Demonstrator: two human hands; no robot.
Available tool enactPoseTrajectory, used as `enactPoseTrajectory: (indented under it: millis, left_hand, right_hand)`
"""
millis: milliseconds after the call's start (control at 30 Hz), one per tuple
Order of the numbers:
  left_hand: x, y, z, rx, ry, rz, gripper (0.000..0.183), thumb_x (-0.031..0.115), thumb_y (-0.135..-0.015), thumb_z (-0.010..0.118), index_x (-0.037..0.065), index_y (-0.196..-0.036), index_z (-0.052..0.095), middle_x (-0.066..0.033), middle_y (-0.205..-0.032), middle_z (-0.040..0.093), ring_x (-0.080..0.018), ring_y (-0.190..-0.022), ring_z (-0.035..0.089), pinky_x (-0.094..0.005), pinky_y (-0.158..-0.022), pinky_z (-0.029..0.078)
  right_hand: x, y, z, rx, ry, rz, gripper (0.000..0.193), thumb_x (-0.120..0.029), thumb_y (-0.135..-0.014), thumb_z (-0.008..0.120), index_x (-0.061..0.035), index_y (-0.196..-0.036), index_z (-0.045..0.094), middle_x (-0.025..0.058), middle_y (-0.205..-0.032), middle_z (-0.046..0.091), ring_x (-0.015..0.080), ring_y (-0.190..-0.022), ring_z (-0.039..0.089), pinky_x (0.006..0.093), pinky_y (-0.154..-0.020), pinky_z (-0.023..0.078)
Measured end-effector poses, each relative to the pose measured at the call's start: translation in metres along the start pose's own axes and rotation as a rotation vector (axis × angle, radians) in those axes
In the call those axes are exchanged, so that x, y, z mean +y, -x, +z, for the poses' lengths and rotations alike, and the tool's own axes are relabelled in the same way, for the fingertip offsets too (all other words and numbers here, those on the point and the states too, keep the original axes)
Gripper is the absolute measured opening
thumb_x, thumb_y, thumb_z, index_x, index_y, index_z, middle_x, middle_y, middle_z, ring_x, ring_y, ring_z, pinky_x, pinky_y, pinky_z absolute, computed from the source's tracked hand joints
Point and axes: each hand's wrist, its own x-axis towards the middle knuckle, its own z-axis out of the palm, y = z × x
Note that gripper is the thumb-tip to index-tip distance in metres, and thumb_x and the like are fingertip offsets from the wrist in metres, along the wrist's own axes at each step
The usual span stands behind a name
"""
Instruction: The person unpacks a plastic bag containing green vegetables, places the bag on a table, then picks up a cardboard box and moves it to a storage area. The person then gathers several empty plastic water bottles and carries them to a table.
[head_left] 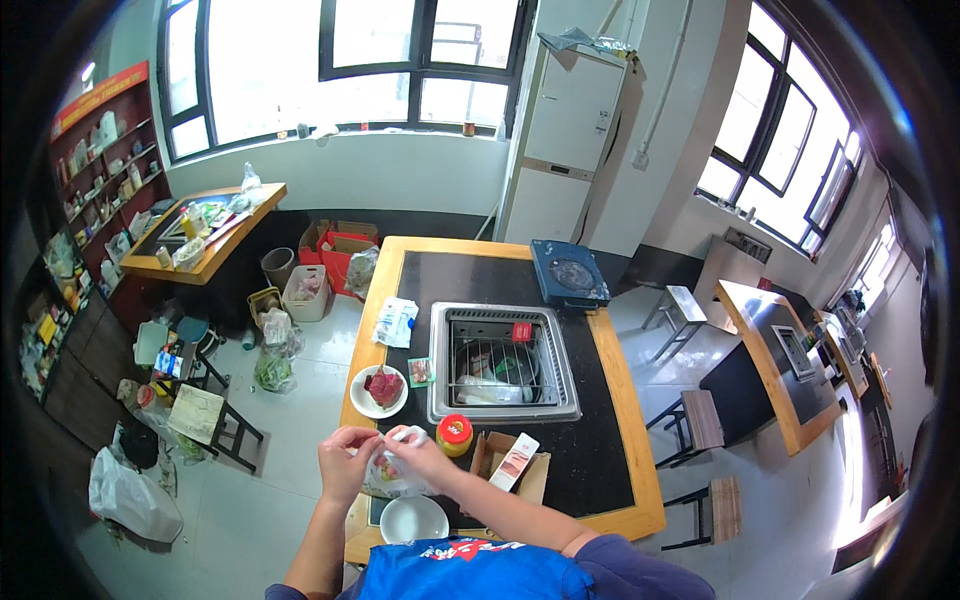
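Over the near left edge of the table, my left hand (pixel 346 460) and my right hand (pixel 420 458) are closed, pinching the top of a clear plastic bag (pixel 392 482). Its contents are too small to make out. White bunched plastic shows at my right fingers. Just below the bag is a white bowl (pixel 414 520). Beyond my hands, a white plate (pixel 361 402) carries a dark red, lumpy piece of food (pixel 383 387). A yellow jar with a red lid (pixel 455 432) stands right of my right hand, beside an open cardboard box (pixel 536 482) with a white carton (pixel 514 461).
A metal grill basin (pixel 574 400) with a wire rack is set into the black tabletop (pixel 610 450). A blue portable stove (pixel 570 272) sits at the far right corner. On the left lie a white packet (pixel 396 321) and a small green packet (pixel 421 372). Stools (pixel 705 420) flank the table.
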Motion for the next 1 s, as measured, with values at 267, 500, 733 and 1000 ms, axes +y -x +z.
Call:
enactPoseTrajectory:
  millis: [267, 500, 733, 1000]
  left_hand:
    - [-0.009, 0.001, -0.007, -0.127, 0.372, -0.067, 0.022, 0.004, -0.089, 0.064, -0.001, -0.111, 0.066, -0.0098, -0.102, 0.07, -0.0138, -0.094, 0.065, -0.0275, -0.084, 0.051]
    - [-0.063, 0.004, 0.0, -0.397, 0.19, -0.163, 0.039, 0.033, -0.104, 0.043, 0.003, -0.095, 0.065, 0.0007, -0.078, 0.06, -0.0089, -0.075, 0.054, -0.0268, -0.068, 0.045]
    - [-0.046, -0.013, 0.004, -0.505, 0.287, -0.293, 0.027, 0.027, -0.1, 0.054, 0.003, -0.103, 0.065, 0.0038, -0.088, 0.06, -0.0037, -0.078, 0.052, -0.0223, -0.067, 0.044]
    - [-0.129, -0.009, -0.034, -0.061, -0.642, -0.059, 0.022, 0.024, -0.089, 0.063, 0.005, -0.079, 0.071, -0.0142, -0.081, 0.063, -0.0315, -0.08, 0.062, -0.0406, -0.072, 0.049]
  right_hand:
    - [-0.013, 0.004, -0.011, -0.115, 0.422, -0.119, 0.014, -0.009, -0.083, 0.072, -0.0069, -0.088, 0.059, -0.0001, -0.085, 0.062, 0.0088, -0.083, 0.061, 0.0246, -0.077, 0.05]
    - [-0.009, 0.012, 0.014, 0.16, 1.302, -0.811, 0.008, -0.01, -0.073, 0.066, -0.0084, -0.075, 0.058, 0.0097, -0.076, 0.061, 0.0306, -0.077, 0.062, 0.0405, -0.066, 0.049]
    - [-0.004, 0.019, 0.006, 0.401, 1.373, -0.887, 0.02, -0.011, -0.07, 0.07, -0.01, -0.088, 0.062, 0.0048, -0.092, 0.059, 0.0259, -0.087, 0.059, 0.0385, -0.067, 0.05]
    - [0.029, 0.052, -0.059, 0.134, 1.605, -0.168, 0.044, -0.045, -0.093, 0.052, -0.0104, -0.071, 0.068, 0.0135, -0.075, 0.066, 0.0361, -0.075, 0.063, 0.0465, -0.065, 0.05]
